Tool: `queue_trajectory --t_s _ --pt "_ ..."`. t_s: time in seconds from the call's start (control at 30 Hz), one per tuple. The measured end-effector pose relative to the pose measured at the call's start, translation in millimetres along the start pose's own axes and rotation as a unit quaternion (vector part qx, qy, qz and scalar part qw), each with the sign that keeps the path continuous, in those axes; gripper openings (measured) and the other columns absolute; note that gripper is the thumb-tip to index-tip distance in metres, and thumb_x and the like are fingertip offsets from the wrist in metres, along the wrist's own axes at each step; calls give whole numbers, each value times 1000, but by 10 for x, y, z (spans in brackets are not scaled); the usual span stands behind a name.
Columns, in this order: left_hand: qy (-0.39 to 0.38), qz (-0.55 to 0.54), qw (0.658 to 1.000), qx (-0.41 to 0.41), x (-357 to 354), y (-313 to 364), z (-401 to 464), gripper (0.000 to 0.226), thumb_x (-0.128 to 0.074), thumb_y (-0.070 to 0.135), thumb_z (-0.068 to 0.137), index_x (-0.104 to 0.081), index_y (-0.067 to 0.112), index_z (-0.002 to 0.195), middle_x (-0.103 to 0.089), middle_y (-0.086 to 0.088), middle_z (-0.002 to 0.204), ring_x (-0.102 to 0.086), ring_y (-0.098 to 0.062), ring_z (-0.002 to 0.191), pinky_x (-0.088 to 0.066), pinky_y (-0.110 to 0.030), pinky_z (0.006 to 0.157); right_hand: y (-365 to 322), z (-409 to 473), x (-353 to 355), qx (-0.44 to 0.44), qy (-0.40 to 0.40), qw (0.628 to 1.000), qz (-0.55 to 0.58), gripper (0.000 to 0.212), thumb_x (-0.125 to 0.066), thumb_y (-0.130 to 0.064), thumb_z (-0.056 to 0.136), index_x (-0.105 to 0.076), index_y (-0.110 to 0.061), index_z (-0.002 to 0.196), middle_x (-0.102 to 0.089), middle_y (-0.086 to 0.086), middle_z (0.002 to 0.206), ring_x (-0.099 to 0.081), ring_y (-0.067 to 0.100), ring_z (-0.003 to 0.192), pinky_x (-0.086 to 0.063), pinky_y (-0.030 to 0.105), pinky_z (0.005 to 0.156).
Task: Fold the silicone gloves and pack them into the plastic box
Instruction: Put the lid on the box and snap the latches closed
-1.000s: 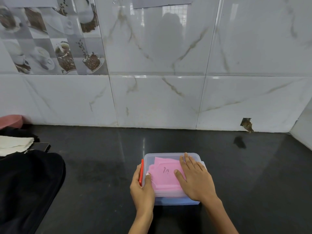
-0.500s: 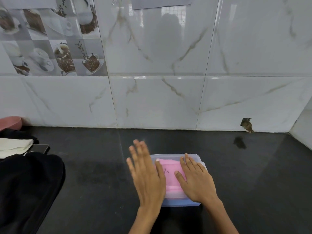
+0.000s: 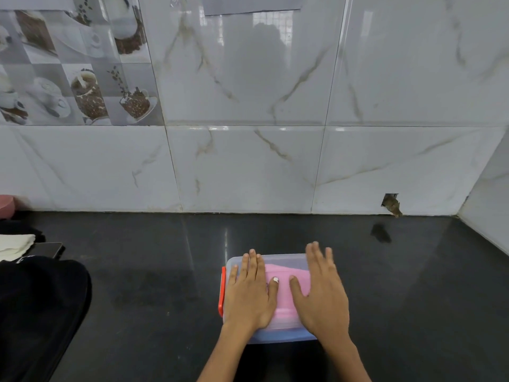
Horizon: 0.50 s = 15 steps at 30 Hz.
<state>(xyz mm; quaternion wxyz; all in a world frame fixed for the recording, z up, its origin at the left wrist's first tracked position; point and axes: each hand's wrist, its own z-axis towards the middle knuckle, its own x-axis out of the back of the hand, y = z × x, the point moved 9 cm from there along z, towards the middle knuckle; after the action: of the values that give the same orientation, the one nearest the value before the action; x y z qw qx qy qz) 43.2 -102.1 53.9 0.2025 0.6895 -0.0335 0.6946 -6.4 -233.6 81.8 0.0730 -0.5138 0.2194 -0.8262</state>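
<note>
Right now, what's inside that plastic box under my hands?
Pink folded gloves show inside the plastic box. The left hand and right hand cover both ends.

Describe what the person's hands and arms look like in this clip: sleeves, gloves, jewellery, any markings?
Both forearms are bare to the frame's lower edge: no sleeves, gloves, watch or bracelets show. No rings are visible on the left hand or the right hand. The one marking is a pale patch on the left thumbnail, perhaps polish.
</note>
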Motion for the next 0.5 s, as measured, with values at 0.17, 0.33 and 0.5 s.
queue_trajectory --t_s 0.17,0.33,0.5 --pt "2 -12 1000 -3 7 4 -19 65 -13 49 97 8 15 149 11 0 159 10 -15 147 7 -33 118 495 -257 23 -183 132 922 314 70 -53 -10 88 -21 -36 145 -23 -8 154 -20 12 142 -30 36 108" --pt "10 -14 1000 -3 -2 -10 6 66 -11 51 97 9 17 149 12 1 159 10 -15 147 9 -33 116 733 -379 -336 -316 37 817 482 63 -51 -10 92 -23 -24 146 -41 3 143 -48 20 116 -41 33 87" --pt "13 -8 1000 -5 -14 -12 5 66 -10 51 97 10 17 149 12 1 159 10 -15 147 9 -32 115 789 -527 -515 -384 -14 766 515 36 -53 -20 89 -54 -11 123 -58 15 120 -57 28 98 -47 37 74"
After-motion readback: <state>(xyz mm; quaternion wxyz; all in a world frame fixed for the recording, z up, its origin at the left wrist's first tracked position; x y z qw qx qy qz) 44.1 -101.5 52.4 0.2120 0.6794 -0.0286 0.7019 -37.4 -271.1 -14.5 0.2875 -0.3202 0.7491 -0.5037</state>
